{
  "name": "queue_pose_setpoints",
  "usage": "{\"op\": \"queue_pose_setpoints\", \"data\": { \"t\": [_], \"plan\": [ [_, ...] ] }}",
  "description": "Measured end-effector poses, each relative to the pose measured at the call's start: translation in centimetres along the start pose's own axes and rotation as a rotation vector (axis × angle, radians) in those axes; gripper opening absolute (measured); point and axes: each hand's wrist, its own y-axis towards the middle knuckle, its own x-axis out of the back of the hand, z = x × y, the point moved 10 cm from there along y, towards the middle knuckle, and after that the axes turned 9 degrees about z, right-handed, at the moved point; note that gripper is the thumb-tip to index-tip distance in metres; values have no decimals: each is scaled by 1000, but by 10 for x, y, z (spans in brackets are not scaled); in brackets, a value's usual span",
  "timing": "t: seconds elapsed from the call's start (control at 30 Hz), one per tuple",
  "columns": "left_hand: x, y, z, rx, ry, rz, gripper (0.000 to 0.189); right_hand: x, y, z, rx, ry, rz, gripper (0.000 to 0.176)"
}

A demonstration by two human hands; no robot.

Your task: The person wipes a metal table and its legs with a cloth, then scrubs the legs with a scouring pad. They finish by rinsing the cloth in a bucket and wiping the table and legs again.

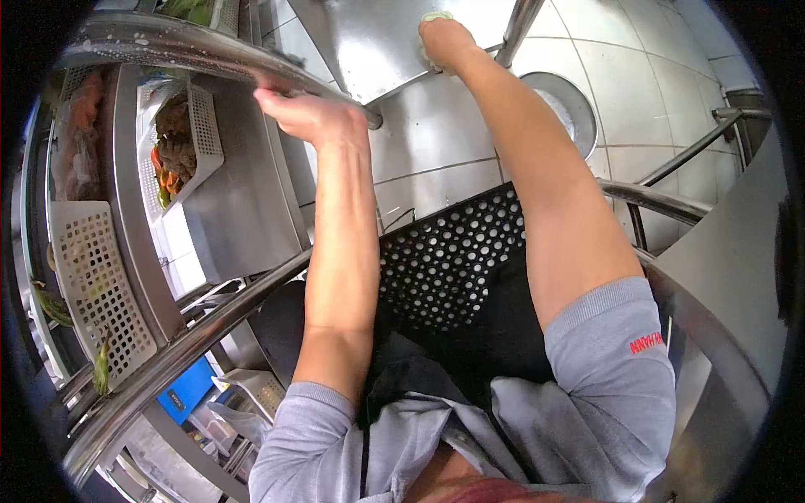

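My right hand [448,45] reaches far forward, closed over a pale yellow-green cloth [436,16], pressed flat against a shiny metal panel [369,42]. Only the edges of the cloth show around the fingers. My left hand [317,117] is at a wet, round metal post [210,57], its fingers hidden behind the post and its thumb side toward the left. Water drops bead on the post. Below and right of my right hand, partly behind the forearm, a round metal basin [570,105] stands on the tiled floor.
On the left, metal shelving [243,201] holds white perforated baskets [101,285], one with dark and orange-green produce [172,155]. Metal bars [184,369] run close on both sides. A black perforated mat [453,251] lies beneath me, over white floor tiles [620,92].
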Motion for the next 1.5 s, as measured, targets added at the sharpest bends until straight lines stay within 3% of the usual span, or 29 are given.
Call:
{"op": "queue_pose_setpoints", "data": {
  "t": [0.13, 0.27, 0.37, 0.47, 0.6, 0.7, 0.83, 0.93, 0.97, 1.07, 1.2, 1.37, 1.4, 1.47, 1.5],
  "plan": [
    [5, -19, -2, -210, 249, -143, 63, -4, -2, -2, 20, -26, 26, 19],
    [51, -24, 95, 55, 106, -123, 67, 4, -22, -1, -28, 37, 54, 20],
    [91, -27, 172, 413, -112, -108, 72, 6, -25, -4, -18, 43, 56, 22],
    [130, -27, 221, 670, -10, -23, 75, 3, -24, 0, -6, 4, 32, 22],
    [145, -24, 230, 766, 39, -101, 77, -1, -23, -6, -33, 77, 91, 23],
    [102, -26, 163, 586, 90, -147, 79, 6, -22, 1, 38, 0, -21, 19],
    [74, -26, 117, 378, 138, -166, 79, -1, -15, 4, 8, -9, 70, 19],
    [104, -27, 161, 491, 111, -137, 74, 7, -22, 4, 13, 111, -39, 17],
    [122, -18, 188, 560, 117, -19, 68, 0, -17, 4, 33, 61, -49, 15],
    [149, -7, 223, 786, 18, -41, 45, -24, 1, 0, 86, -58, -91, 14],
    [130, -13, 179, 541, 40, -198, 31, -11, -6, 7, 103, -86, -146, 12],
    [107, -22, 142, 411, -117, -377, 28, -14, -5, 15, 113, -132, -93, 12],
    [106, -32, 138, 447, -58, -410, 27, -18, -3, 15, 145, -156, -85, 12],
    [153, -21, 221, 542, -205, -248, 28, -8, -12, 17, 91, -172, -75, 12],
    [140, -37, 217, 660, -260, -256, 29, -4, -16, 14, 77, -174, -115, 12]
  ]
}}
